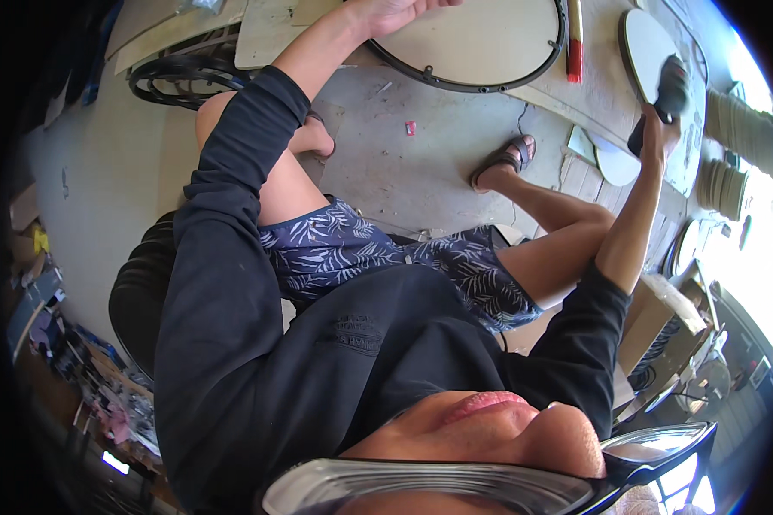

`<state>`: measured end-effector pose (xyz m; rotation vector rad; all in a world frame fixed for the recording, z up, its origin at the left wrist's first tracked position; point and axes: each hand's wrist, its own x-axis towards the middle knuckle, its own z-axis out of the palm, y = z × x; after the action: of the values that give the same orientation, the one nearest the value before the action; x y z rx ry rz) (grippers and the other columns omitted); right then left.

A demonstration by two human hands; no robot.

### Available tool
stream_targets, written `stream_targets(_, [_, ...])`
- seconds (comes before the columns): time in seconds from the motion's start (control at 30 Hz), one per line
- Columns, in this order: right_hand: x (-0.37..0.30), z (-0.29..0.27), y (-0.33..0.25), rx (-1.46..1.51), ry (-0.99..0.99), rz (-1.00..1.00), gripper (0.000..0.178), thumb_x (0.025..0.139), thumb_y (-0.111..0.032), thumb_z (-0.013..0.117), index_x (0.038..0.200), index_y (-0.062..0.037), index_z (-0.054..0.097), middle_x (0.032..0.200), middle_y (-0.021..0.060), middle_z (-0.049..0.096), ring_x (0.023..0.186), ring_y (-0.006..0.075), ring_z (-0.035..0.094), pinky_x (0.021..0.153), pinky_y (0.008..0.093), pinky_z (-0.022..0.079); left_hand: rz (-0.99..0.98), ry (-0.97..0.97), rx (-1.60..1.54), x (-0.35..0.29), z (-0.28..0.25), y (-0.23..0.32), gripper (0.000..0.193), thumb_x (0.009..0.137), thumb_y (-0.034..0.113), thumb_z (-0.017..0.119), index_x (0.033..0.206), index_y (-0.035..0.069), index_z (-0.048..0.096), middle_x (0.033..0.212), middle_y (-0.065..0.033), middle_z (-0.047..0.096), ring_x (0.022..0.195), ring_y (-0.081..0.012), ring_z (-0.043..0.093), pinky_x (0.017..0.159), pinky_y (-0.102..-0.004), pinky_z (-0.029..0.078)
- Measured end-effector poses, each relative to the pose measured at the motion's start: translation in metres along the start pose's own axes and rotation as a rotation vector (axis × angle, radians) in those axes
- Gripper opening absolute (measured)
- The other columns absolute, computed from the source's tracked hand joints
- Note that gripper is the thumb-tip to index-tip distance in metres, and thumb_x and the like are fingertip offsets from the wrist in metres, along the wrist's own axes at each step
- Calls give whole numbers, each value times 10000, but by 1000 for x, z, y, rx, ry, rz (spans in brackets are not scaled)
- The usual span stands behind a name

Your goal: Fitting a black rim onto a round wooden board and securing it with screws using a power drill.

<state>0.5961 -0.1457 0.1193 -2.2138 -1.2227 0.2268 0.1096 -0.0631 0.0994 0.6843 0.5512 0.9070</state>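
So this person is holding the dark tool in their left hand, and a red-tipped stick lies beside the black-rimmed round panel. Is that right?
Wrong hand: the head view shows the dark tool in the right hand. The red-tipped stick does lie beside the black-rimmed round panel.

A bare strip of tabletop (599, 73) leaves a hand room between the red-ended stick (575, 39) and the round board (646, 43). Leftward, that stick and the pale disc's black rim (455, 86) obstruct a low slide. The power tool (675, 86) in the right hand (662, 136) blocks part of the board.
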Motion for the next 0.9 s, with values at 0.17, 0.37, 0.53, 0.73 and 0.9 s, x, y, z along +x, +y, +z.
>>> stream_targets(0.17, [-85,-21,-102,877,-216,-92,413,884,-117,749,1229,74,628,948,163,689,839,250,690,837,391,552,5,3,-68,-2,1,7,119,1040,65,580,1094,40,684,1031,-73,725,963,-184,712,858,-307,595])
stream_targets(0.37, [-170,32,-155,1290,-757,152,446,873,-18,647,1293,95,546,931,128,616,782,225,621,780,376,535,71,3,-77,3,-11,8,114,1034,59,593,1092,32,687,1013,-56,711,945,-172,695,871,-299,579])
stream_targets(0.53, [-182,49,-170,1123,-836,132,402,894,-21,647,1270,92,557,981,134,619,760,193,607,722,349,531,75,13,-52,4,-9,13,107,1033,64,601,1089,31,686,997,-44,700,926,-163,685,865,-290,569])
stream_targets(0.73, [-180,50,-177,1120,-874,126,380,884,10,644,1246,98,571,1068,160,651,750,188,611,700,356,541,57,42,-13,6,-21,10,104,1025,78,620,1090,28,684,990,-48,706,914,-157,691,854,-291,579])
stream_targets(0.9, [-176,47,-177,1159,-821,71,333,886,-7,673,1199,97,626,845,105,653,727,187,630,694,310,517,44,57,8,5,-20,8,104,1020,64,624,1095,29,687,996,-55,711,920,-164,703,854,-294,589])
